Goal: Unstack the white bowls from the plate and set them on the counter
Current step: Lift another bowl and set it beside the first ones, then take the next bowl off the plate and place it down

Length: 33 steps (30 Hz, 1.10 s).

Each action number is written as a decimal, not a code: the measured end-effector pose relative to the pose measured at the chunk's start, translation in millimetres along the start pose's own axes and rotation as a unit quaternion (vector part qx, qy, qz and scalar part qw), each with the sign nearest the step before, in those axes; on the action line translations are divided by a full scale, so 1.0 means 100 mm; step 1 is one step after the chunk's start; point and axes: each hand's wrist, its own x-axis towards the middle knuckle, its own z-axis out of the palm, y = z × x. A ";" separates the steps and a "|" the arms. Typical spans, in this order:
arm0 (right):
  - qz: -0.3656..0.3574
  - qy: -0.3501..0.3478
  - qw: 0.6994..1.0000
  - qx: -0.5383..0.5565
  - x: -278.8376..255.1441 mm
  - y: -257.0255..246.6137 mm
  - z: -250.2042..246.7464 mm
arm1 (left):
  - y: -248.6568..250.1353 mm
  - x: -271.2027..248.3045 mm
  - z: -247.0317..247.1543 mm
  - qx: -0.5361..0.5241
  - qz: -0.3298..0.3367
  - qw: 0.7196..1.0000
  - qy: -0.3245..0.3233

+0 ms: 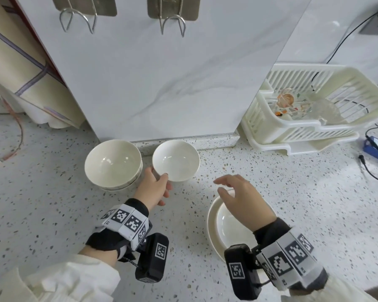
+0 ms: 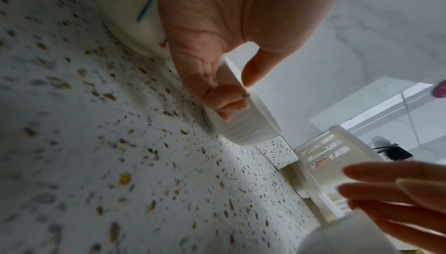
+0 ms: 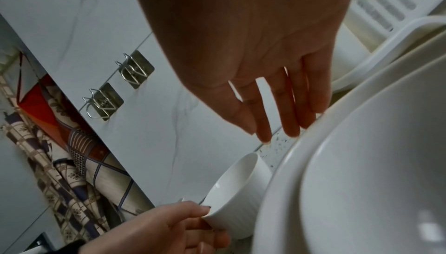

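A speckled counter (image 1: 52, 203) was seen running beneath a marbled wall panel (image 1: 162, 73), with a slatted white dish rack (image 1: 314, 110) holding glassware set at the right. Against the panel's foot a stack of cream bowls (image 1: 112, 164) was seen standing, and just beside it a white bowl (image 1: 176, 163) was held by its near rim, thumb inside and fingers curled under the wall, in the left hand (image 1: 154, 188). In the left wrist view its foot appeared to be at or just above the counter; which could not be told. Nearer, a plate (image 1: 212, 227) was seen with a further bowl (image 1: 229, 223) resting in it, over which the right hand (image 1: 242, 199) was spread with fingers straight and nothing held.

The bowls were judged to be glazed ceramic: stiff, smooth, moderately heavy and liable to chip if knocked rim to rim. A hold at the rim, pinched between thumb and fingers, was judged soundest, with the plate steadied so that it would not be dragged.

No brand or readable writing was found; only square black-and-white coded markers were shown on the wristbands (image 1: 127, 221).
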 end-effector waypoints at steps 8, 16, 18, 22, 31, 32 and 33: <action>0.059 0.066 0.995 -0.046 -0.40 0.40 -0.22 | -0.07 -0.51 0.22 0.066 0.095 0.992 0.047; 0.083 0.017 0.983 -0.162 -0.59 0.53 -0.14 | -0.22 -0.96 0.69 0.147 0.142 0.978 -0.051; 0.094 -0.011 0.982 -0.166 -0.56 0.53 -0.12 | -0.23 -1.04 0.78 0.137 0.153 0.977 -0.058; 0.089 -0.041 0.988 -0.119 -0.56 0.53 -0.15 | -0.22 -1.10 0.83 0.133 0.164 0.976 -0.048; 0.017 0.099 0.994 -0.042 -0.60 0.33 -0.47 | -0.06 -1.15 0.66 0.079 0.169 0.982 -0.033; 0.011 0.104 0.994 -0.033 -0.56 0.27 -0.48 | -0.01 -1.14 0.61 0.060 0.174 0.982 -0.028; 0.010 0.105 0.994 -0.022 -0.51 0.21 -0.48 | 0.03 -1.12 0.56 0.045 0.180 0.982 -0.022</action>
